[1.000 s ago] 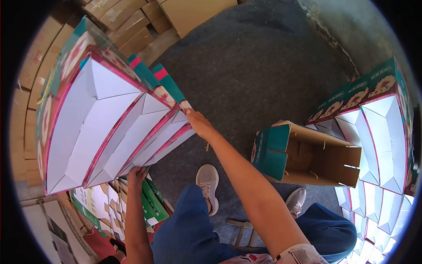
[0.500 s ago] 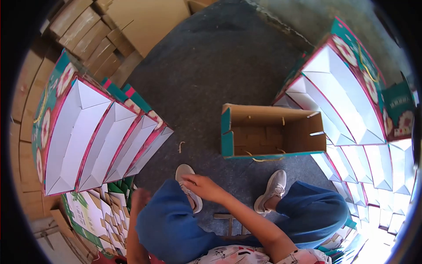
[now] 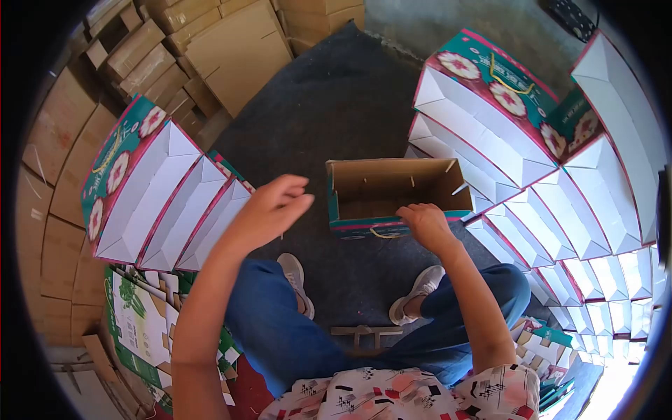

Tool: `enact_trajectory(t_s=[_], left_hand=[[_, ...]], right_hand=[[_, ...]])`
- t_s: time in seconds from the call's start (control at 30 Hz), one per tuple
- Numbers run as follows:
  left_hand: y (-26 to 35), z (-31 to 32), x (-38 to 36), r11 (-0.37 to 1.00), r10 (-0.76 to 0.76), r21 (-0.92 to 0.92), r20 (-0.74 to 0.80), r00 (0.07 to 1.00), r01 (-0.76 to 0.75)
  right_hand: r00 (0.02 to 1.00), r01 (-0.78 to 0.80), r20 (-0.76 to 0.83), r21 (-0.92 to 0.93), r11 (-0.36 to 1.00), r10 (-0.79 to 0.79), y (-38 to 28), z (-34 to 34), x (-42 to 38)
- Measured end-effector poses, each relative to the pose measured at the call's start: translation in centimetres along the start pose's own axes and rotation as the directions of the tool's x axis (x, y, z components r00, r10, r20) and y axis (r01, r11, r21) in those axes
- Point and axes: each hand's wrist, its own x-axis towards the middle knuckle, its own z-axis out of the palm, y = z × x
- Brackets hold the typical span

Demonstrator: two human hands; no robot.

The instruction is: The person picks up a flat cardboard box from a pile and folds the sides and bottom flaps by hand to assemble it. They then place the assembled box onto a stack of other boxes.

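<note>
An open-topped cardboard gift box (image 3: 399,222), teal and pink outside and brown inside, stands on the floor in front of me. A yellow cord handle (image 3: 385,234) hangs on its near side. My right hand (image 3: 425,222) has its fingers hooked over the near rim, with the thumb side outside. My left hand (image 3: 276,203) hovers left of the box, fingers loosely bent and apart from the thumb, holding nothing. It does not touch the box. Short cord ends show on the inner far wall.
Stacked finished boxes (image 3: 150,196) rise on the left, and a larger stack of boxes (image 3: 490,140) on the right. Flat green-and-white cartons (image 3: 136,325) lie at lower left. Brown cardboard (image 3: 238,52) is piled behind. A small metal frame (image 3: 357,332) sits between my feet.
My right hand has moved from near my left shoe to the box's near rim. My left hand has risen from beside my knee toward the box. The camera view has shifted.
</note>
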Motion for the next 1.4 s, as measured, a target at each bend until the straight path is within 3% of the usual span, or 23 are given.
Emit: enact_trajectory(t_s=[0.03, 0.1, 0.2, 0.47, 0.57, 0.67, 0.87, 0.97, 1.07, 1.17, 1.2, 1.3, 1.4], left_hand=[[0.4, 1.7, 1.6, 0.994, -0.047, 0.103, 0.022, 0.999, 0.044], [-1.3, 5.0, 4.5, 0.830, -0.022, 0.558, 0.012, 1.000, 0.012], [-4.8, 8.6, 6.4, 0.757, -0.240, 0.641, 0.098, 0.966, 0.123], [-4.8, 11.3, 7.4, 0.674, -0.153, 0.721, 0.351, 0.924, -0.162], [-4.2, 11.5, 7.3, 0.648, -0.194, 0.735, 0.411, 0.891, -0.198], [-4.1, 11.5, 6.9, 0.661, -0.195, 0.722, 0.429, 0.882, -0.205], [-7.0, 11.9, 6.9, 0.668, -0.248, 0.721, 0.449, 0.859, -0.184], [-7.4, 11.6, 6.7, 0.625, -0.298, 0.750, 0.483, 0.823, -0.214], [-8.0, 11.5, 6.3, 0.612, -0.288, 0.755, 0.489, 0.823, -0.234], [-8.5, 11.2, 6.2, 0.617, -0.314, 0.754, 0.498, 0.808, -0.225], [-8.4, 11.2, 6.2, 0.619, -0.330, 0.754, 0.503, 0.799, -0.219], [-8.9, 11.3, 6.2, 0.587, -0.327, 0.779, 0.478, 0.815, -0.222], [-7.9, 11.3, 6.4, 0.563, -0.386, 0.793, 0.500, 0.775, -0.232]], right_hand=[[0.999, 0.043, -0.013, -0.008, 0.999, -0.043, -0.1, -0.2, -0.2], [0.994, 0.104, -0.022, 0.011, 0.994, -0.104, -0.7, -0.8, -0.7], [0.992, 0.126, 0.018, 0.108, 0.986, -0.129, -2.6, -1.6, -2.3], [0.986, 0.035, 0.147, 0.253, 0.967, -0.074, -4.5, -1.1, -3.8], [0.983, 0.021, 0.169, 0.254, 0.967, -0.066, -4.6, -1.1, -4.1], [0.981, -0.029, 0.187, 0.369, 0.929, -0.044, -4.4, -1.8, -4.3], [0.986, -0.036, 0.163, 0.075, 0.996, 0.023, -1.3, -2.7, -5.1], [0.987, -0.041, -0.154, 0.077, 0.996, 0.052, 0.3, -4.4, -5.2], [0.833, -0.450, -0.305, 0.112, 0.886, 0.461, 1.6, -6.1, -3.8], [0.800, -0.599, 0.081, 0.127, 0.790, 0.594, 4.2, -5.0, -3.3], [0.862, -0.506, 0.095, 0.206, 0.837, 0.498, 4.8, -3.9, -3.4], [0.936, -0.246, 0.285, 0.110, 0.963, 0.206, 5.2, -1.2, -3.0], [0.821, -0.075, 0.553, -0.139, 0.987, 0.140, 6.1, 0.9, -2.6]])
